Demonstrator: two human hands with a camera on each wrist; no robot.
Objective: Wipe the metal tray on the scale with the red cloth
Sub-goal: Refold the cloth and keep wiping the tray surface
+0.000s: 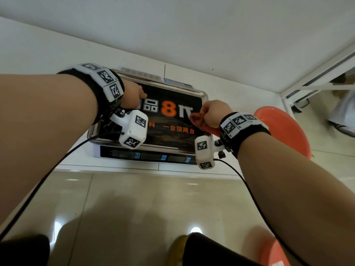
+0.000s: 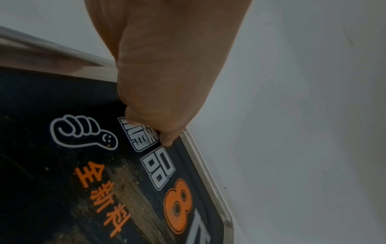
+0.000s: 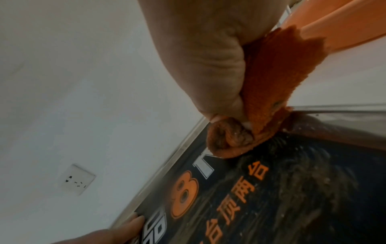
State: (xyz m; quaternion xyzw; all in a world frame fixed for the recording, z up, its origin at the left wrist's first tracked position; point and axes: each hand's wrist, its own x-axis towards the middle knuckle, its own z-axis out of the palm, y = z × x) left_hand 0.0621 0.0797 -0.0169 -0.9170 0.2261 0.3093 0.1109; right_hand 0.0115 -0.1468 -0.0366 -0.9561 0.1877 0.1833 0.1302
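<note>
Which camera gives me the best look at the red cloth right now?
The right wrist view: the red cloth fills the frame, bunched in the right hand against the metal tray. The head view shows only a small part; the left wrist view shows none.

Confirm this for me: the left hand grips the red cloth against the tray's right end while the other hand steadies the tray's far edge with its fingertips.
Not quite: the hands are swapped. The right hand grips the red cloth against the right end of the metal tray, as the right wrist view shows. The left hand steadies the far edge with its fingertips.
</note>
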